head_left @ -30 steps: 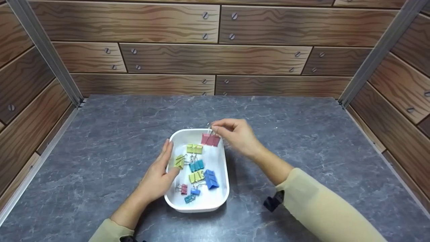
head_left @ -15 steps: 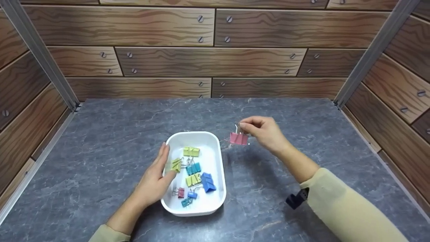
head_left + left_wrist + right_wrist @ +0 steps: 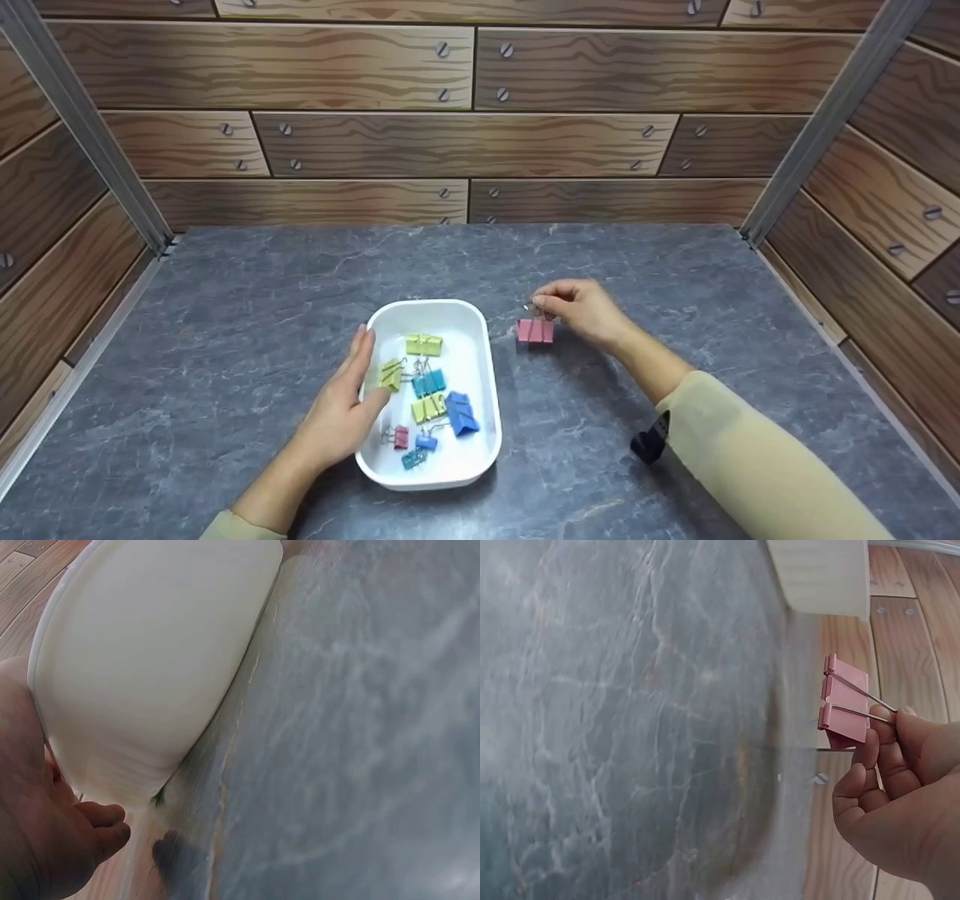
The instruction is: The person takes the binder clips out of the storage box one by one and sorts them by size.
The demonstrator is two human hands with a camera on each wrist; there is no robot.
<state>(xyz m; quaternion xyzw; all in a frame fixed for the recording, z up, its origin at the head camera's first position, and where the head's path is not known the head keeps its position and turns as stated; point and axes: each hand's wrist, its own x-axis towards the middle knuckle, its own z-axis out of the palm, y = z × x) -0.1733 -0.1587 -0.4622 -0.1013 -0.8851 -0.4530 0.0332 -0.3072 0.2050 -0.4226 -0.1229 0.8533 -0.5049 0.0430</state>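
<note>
In the head view, my right hand (image 3: 589,313) pinches the wire handles of a large pink binder clip (image 3: 535,331) just right of the tray. The right wrist view shows the pink clip (image 3: 847,701) hanging from thumb and fingertips, close over the table. My left hand (image 3: 337,420) grips the left side of a white plastic tray (image 3: 459,330), thumb over the rim and fingers along the outer wall. Inside lie yellow-green clips (image 3: 424,344), a teal clip (image 3: 429,383), a large blue clip (image 3: 461,414) and small red (image 3: 401,437), blue (image 3: 426,442) and teal (image 3: 413,459) ones.
The tray stands on a grey marbled table (image 3: 247,315). Wood-patterned panels (image 3: 360,67) enclose the back and both sides, with metal posts (image 3: 810,120) at the rear corners. A black strap device (image 3: 649,444) sits at my right wrist.
The pink binder clip has gone from above the tray's far right corner rightward over the table, then lower. My left hand keeps its hold on the tray. The head view has shifted slightly.
</note>
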